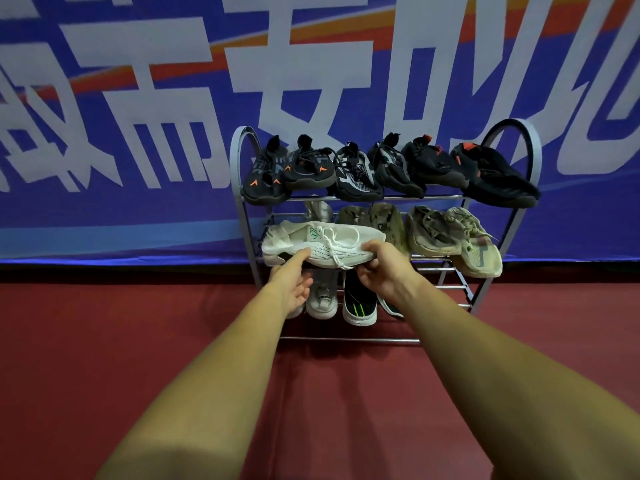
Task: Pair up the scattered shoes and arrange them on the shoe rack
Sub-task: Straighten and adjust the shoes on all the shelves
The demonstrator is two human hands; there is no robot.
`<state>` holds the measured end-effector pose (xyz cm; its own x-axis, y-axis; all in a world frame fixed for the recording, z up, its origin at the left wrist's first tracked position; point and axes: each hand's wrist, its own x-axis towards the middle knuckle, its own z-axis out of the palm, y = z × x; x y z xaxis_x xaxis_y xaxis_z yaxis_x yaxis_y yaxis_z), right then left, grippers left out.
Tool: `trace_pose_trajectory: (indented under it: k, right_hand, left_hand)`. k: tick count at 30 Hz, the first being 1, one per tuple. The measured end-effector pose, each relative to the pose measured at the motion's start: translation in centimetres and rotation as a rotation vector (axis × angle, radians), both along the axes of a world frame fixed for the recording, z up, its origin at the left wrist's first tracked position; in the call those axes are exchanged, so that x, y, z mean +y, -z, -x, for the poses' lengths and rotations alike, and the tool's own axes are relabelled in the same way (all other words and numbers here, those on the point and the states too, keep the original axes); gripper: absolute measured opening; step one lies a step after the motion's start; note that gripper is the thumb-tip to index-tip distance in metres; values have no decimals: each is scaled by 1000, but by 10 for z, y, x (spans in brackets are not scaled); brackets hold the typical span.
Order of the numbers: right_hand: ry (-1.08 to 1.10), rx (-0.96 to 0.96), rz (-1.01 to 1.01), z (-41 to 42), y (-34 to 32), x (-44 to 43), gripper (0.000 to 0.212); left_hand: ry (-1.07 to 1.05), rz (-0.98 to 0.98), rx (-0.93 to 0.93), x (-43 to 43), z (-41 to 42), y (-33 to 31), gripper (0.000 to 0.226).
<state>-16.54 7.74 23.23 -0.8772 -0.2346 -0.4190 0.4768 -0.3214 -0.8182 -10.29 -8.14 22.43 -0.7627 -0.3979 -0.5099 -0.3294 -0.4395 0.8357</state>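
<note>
A white knit sneaker [322, 242] lies sideways at the left of the middle tier of the metal shoe rack [239, 157]. My right hand [384, 268] grips its toe end, fingers curled over the upper. My left hand [294, 282] reaches under its heel half, palm up, fingertips touching the sole. Several black sneakers [346, 171] fill the top tier. Worn beige sneakers [450, 233] sit at the right of the middle tier. On the lower tier stand a grey shoe [322, 299] and a black shoe with green stripes [358, 303].
The rack stands against a blue banner with large white characters [138, 133]. Dark red floor [104, 341] spreads in front of the rack. More grey and olive shoes [374, 218] sit at the back of the middle tier.
</note>
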Motion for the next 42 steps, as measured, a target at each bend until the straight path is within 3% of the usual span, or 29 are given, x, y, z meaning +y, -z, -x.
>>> trace_pose_trajectory:
  k: [5, 11, 14, 18, 26, 30, 33, 40, 42]
  right_hand:
    - [-151, 67, -7, -6, -1, -16, 16]
    - [-179, 60, -154, 3, 10, -13, 29]
    - [-245, 50, -179, 5, 14, -17, 23]
    - [-306, 30, -117, 7, 16, -23, 30]
    - [-315, 29, -19, 7, 11, -49, 7]
    - [-234, 14, 47, 8, 17, -62, 2]
    - [-234, 65, 52, 6, 17, -70, 12]
    - [-173, 135, -17, 2, 29, -91, 9]
    - [-133, 136, -28, 2, 33, -98, 10]
  left_hand:
    - [24, 15, 64, 2, 11, -9, 24]
    - [89, 17, -10, -25, 14, -11, 7]
    - [72, 2, -5, -35, 15, -11, 8]
    - [67, -57, 36, -39, 17, -11, 6]
    - [5, -166, 185, -44, 22, -12, 23]
    - [-39, -26, 155, -47, 22, -10, 15]
    - [-61, 87, 103, -48, 25, -7, 24]
    - [-324, 424, -95, -49, 29, 19, 88]
    - [-326, 510, -146, -48, 28, 20, 86]
